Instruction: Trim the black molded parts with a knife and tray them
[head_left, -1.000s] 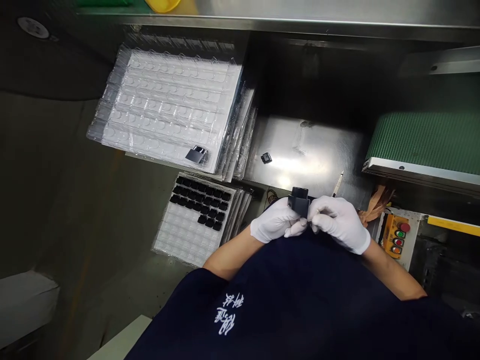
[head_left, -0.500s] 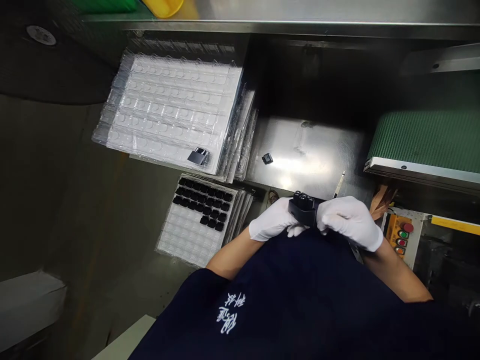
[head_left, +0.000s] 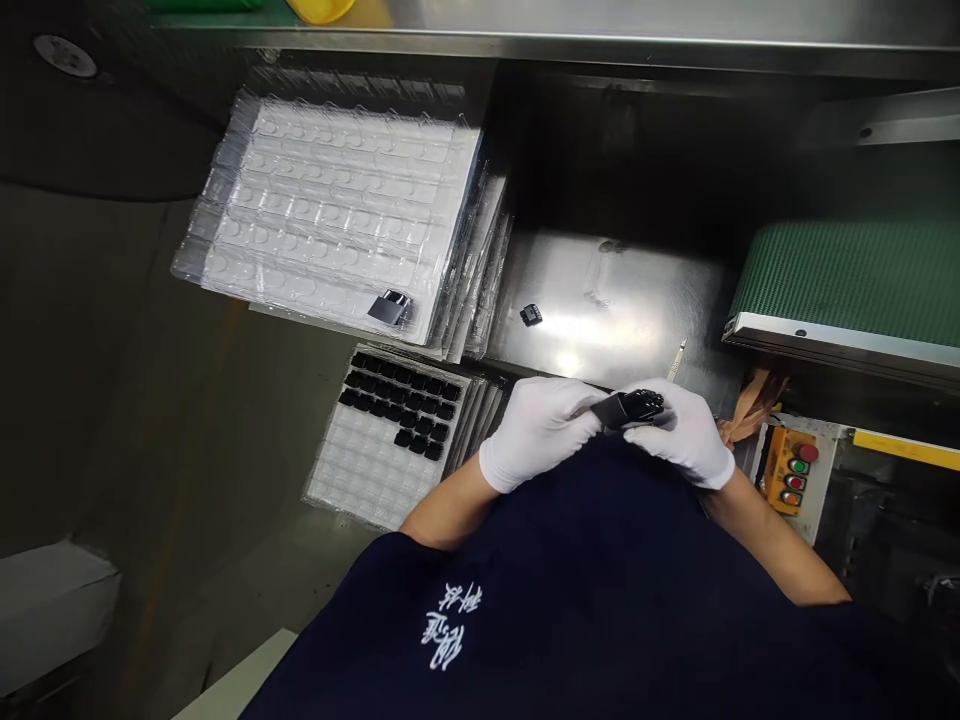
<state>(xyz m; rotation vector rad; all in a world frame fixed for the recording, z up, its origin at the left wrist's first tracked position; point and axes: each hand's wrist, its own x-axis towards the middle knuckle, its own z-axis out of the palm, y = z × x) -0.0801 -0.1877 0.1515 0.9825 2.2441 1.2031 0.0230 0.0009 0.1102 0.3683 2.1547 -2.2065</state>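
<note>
White-gloved, my left hand [head_left: 536,432] and my right hand [head_left: 681,435] hold a small black moulded plastic part [head_left: 628,408] between them, close to my chest. Its end with square openings points right, and the fingers hide part of it. A similar black part [head_left: 531,315] lies on the steel surface [head_left: 600,300] beyond my hands. A thin craft knife [head_left: 677,360] lies just past my right hand, not touching it.
Stacked clear blister trays [head_left: 330,210] hold a dark metal-sided part [head_left: 390,308]. A second tray stack [head_left: 390,440] holds rows of black parts. At right are a green conveyor belt [head_left: 847,280] and a yellow button box [head_left: 789,468].
The black part has rotated from upright to lying sideways, its open end now pointing right. My hands have shifted slightly up and closer around it.
</note>
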